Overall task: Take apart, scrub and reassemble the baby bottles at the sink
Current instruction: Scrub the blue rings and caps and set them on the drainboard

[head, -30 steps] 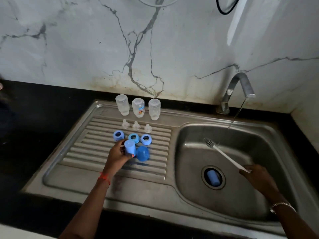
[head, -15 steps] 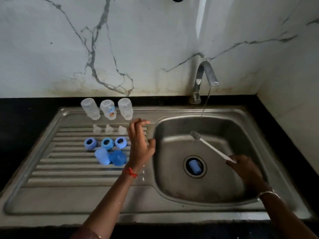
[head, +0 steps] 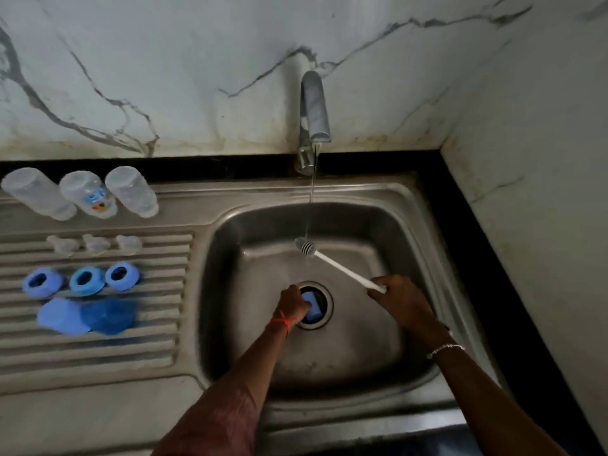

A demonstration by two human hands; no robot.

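Note:
Three clear bottle bodies (head: 85, 195) stand upside down at the back of the steel drainboard (head: 98, 350). In front of them lie three clear teats (head: 93, 243), three blue rings (head: 86, 280) and two blue caps (head: 85, 315). Down in the sink basin (head: 362, 340), my left hand (head: 292, 302) reaches to the drain and grips a third blue cap (head: 313, 306) lying there. My right hand (head: 399, 299) holds the white handle of a small brush (head: 339, 269), whose bristled head sits under the running water.
The tap (head: 314, 116) runs a thin stream into the basin. A marble wall rises behind and to the right. A black counter edge (head: 493, 274) frames the sink.
My left hand left the drainboard, crossed into the basin and closed on the blue cap at the drain. The brush stays under the stream. The view shifted right.

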